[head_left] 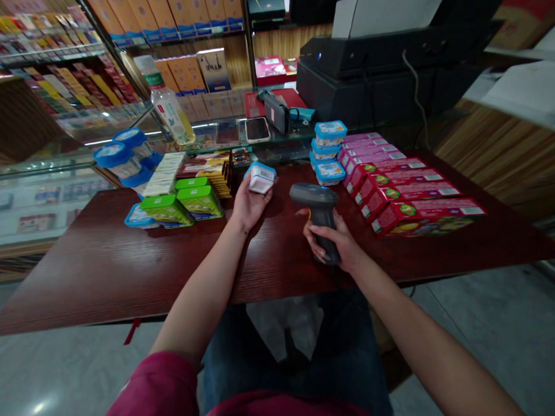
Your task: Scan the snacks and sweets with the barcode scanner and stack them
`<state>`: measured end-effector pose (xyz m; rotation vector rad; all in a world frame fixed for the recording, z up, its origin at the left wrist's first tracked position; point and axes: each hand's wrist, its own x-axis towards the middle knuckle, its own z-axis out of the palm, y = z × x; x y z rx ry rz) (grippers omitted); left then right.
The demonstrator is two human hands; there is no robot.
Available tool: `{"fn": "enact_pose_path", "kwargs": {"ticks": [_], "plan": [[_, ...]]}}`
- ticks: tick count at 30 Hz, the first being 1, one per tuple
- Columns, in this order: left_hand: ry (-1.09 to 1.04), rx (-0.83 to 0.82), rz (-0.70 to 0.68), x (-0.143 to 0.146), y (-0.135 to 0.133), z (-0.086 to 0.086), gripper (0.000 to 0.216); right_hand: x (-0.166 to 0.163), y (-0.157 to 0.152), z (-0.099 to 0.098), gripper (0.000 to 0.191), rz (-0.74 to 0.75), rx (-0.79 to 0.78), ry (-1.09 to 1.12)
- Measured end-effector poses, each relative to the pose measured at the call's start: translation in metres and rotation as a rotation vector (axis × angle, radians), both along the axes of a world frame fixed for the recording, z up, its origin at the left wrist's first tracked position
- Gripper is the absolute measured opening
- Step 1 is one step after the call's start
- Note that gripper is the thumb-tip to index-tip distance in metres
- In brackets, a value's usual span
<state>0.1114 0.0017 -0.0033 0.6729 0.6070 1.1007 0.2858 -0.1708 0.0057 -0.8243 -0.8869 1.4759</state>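
Shelves (241, 62) packed with orange boxes (172, 16) line the back of a shop, above a glass counter (204, 122) on which stand a clear bottle (172, 114) with a little yellow liquid and a phone (257, 130) lying flat. Before them, a person in a maroon top (152, 391) and jeans (238, 351) sits at a dark red wooden table (100, 265).

From where I stand, the left hand (251, 203) is closed around a small white tub (262, 179) with blue edging, thumb and fingers at its sides and a barcode turned upward. It is held near the middle of the table, toward the far edge. The right hand (336, 239) is wrapped around the handle of a dark grey scanner (321, 209), whose head faces the tub across a gap.

Left of the hands sit green boxes (197, 199), brown-and-yellow packets (214, 168), a pale stack of packs (166, 175) and blue-lidded round tubs (123, 156). To the right, blue-and-white tubs (329, 153) are piled beside a row of pink boxes (367, 152) and red boxes (415, 193). Behind that row stands a black machine (341, 95), topped by a white box (391, 13).
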Motion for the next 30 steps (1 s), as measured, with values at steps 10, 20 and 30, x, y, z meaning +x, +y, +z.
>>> {"fn": "enact_pose_path", "kwargs": {"ticks": [10,20,30], "plan": [[0.055,-0.015,0.0,-0.001,-0.002,-0.007,0.021,-0.009,0.012,0.0,0.039,-0.062,0.027,0.0],[-0.019,-0.016,-0.072,-0.003,-0.003,-0.007,0.024,-0.01,0.014,-0.003,0.041,-0.063,0.052,-0.003],[0.137,0.397,0.04,-0.039,-0.056,0.031,0.044,-0.02,0.019,-0.001,0.035,-0.148,0.021,0.068]]}}
